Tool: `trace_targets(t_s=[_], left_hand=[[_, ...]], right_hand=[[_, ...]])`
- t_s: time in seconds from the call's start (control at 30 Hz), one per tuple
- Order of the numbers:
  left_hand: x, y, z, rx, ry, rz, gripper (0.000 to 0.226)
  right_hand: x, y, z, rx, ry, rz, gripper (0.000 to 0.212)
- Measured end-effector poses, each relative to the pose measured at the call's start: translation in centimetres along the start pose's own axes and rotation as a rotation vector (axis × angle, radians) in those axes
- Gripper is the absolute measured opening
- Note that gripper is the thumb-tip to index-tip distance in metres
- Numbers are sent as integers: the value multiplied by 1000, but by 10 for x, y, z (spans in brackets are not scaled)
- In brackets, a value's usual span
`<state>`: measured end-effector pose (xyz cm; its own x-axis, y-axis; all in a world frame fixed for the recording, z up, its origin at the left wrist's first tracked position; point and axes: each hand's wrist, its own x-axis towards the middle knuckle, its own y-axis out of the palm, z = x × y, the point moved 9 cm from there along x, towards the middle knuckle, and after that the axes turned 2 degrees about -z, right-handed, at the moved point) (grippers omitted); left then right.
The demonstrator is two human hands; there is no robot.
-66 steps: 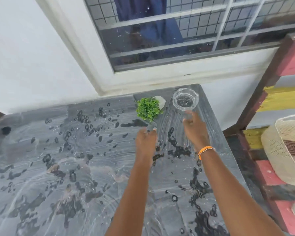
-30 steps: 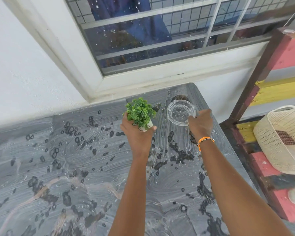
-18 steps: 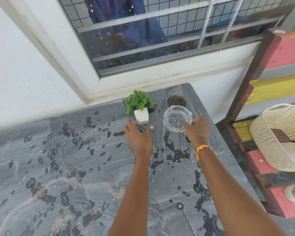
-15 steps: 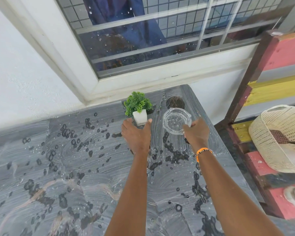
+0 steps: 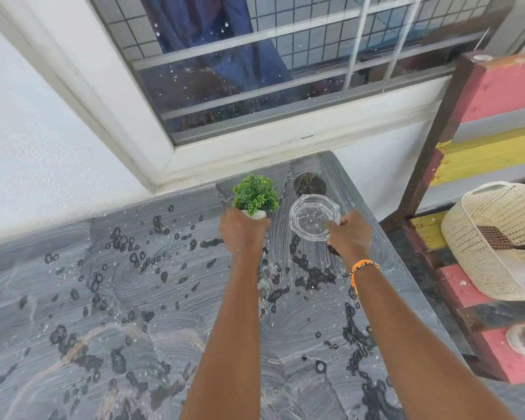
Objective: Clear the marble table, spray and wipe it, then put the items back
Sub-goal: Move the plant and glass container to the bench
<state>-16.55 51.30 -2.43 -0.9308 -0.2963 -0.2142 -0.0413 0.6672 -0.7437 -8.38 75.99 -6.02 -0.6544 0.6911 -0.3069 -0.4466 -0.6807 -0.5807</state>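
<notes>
Daylit corner by my barred window

A white wall [image 5: 43, 131] and grilled window [image 5: 270, 65] stand behind my table's far edge; off its right edge, a pink-and-yellow painted shelf [image 5: 494, 122] holds a woven basket [image 5: 479, 237].

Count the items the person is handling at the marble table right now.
2: a small potted plant gripped in the left hand, and a glass ashtray held in the right hand, both over the table's far corner.

Woven basket [image 5: 494, 237] on painted wooden steps [image 5: 497, 86]; barred window [image 5: 285, 56].
</notes>
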Motion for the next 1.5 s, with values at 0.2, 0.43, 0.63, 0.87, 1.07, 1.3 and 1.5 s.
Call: trace_targets(t_s=[0.2,0.43,0.63,0.87,1.07,1.3,1.5], left_hand=[[-51,7,1,-211,14,53,27],[-133,75,-50,-605,-48,312,41],[-206,143,-111,-681,2,343,53],[-326,267,-195,-627,46,413,58],[-417,389,-248,-409,183,534,47],[-480,499,-251,-287,253,661,58],[-502,576,-220,-192,215,667,53]], right_hand=[[-12,-41,-7,82,-10,-36,16],[3,-135,-36,141,-66,-111,19],[38,-245,-93,85,-110,-179,20],[99,-398,-203,44,-26,-260,17],[140,-498,-312,54,69,-337,16],[174,-543,-432,13,211,-424,13],[207,-524,-516,-29,268,-364,13]])
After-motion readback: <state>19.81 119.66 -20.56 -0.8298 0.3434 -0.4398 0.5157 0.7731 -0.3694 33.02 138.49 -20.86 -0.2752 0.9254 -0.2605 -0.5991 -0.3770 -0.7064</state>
